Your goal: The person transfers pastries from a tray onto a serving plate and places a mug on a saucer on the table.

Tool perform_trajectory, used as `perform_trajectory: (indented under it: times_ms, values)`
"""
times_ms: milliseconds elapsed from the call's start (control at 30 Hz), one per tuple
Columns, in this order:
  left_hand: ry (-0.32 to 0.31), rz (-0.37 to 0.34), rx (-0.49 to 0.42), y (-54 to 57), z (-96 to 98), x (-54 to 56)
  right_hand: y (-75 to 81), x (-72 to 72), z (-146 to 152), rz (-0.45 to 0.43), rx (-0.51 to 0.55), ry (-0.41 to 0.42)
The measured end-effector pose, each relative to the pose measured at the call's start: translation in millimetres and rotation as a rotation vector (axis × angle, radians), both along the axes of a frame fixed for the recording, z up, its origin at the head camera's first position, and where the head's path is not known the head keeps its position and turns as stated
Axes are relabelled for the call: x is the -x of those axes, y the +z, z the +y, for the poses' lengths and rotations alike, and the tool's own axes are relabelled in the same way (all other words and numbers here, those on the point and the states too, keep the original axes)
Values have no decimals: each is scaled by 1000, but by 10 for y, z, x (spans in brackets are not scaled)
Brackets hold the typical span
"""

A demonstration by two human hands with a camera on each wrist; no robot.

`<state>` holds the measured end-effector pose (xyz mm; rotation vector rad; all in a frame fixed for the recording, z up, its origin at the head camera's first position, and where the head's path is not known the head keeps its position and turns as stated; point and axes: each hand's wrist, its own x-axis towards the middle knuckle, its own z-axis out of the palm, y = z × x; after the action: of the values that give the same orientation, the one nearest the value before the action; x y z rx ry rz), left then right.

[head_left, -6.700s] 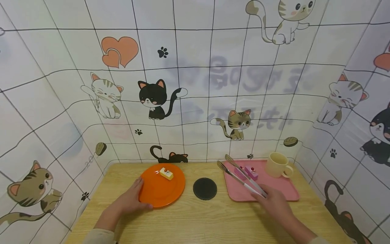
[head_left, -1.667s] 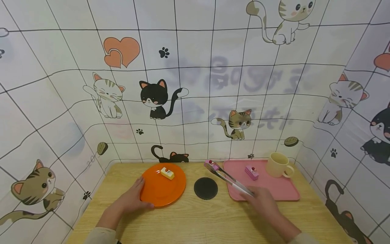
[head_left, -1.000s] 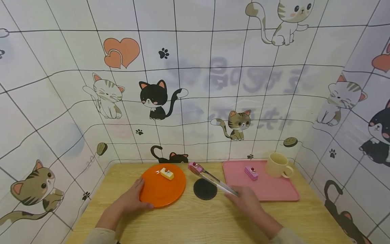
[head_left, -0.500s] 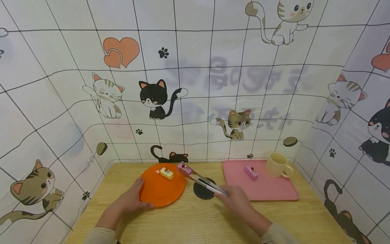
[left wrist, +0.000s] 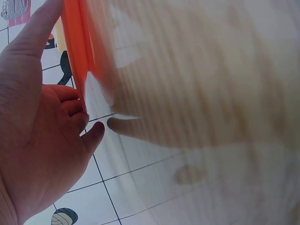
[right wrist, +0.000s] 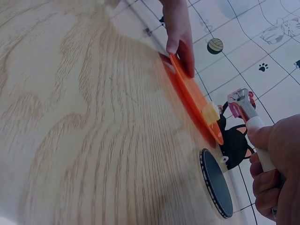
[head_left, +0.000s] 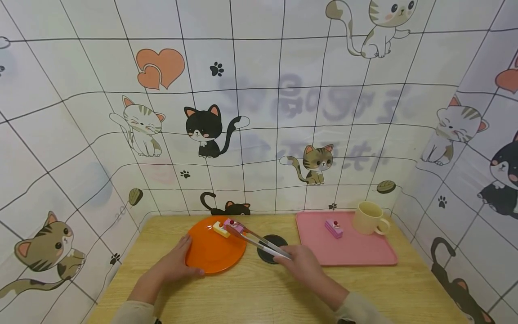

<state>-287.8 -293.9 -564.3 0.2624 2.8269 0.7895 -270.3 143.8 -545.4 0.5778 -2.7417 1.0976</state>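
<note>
"If we start at the left, what is the left hand (head_left: 171,262) doing?"

"Its grip is spread along the left rim of the orange plate (head_left: 214,256), fingers and thumb touching the edge. I'd judge the plate light, stiff and slick, so it could slide on the counter (head_left: 243,292); the rim is the place to steady it."

"And on the plate?"

"A yellow toy cake slice (head_left: 221,230), near the far rim. Just right of it, over the plate's far right part, is the pink toy cake slice (head_left: 234,226) in the metal tongs (head_left: 270,250). In the right wrist view it looks lifted clear of the plate."

"How would that one handle?"

"Light, I'd guess, and not easily broken. Whether it gives when squeezed, I can't tell. I'd take it low on its flat sides, below the red topping (head_left: 232,222), since smooth metal tips might let it twist or slip."

"Next along?"

"The black coaster (head_left: 277,240), under the line of the tongs, then the right hand (head_left: 301,265). That grip is curled round the tongs' handle end, pinching the arms onto the cake. Light, even pressure should do."

"Farthest right?"

"The pink tray (head_left: 352,253), bearing a second pink cake slice (head_left: 333,228) and a pale yellow mug (head_left: 367,219), which is best taken by its handle."
</note>
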Motion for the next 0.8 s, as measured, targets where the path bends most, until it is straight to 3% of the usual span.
perform_trajectory:
  times_ms: [533,800]
  values:
    - [-28,34,5,19,-2,-18,34,75,-300,9,-22,67]
    - [-28,40,5,9,-6,-15,17,111,-436,-43,-22,79]
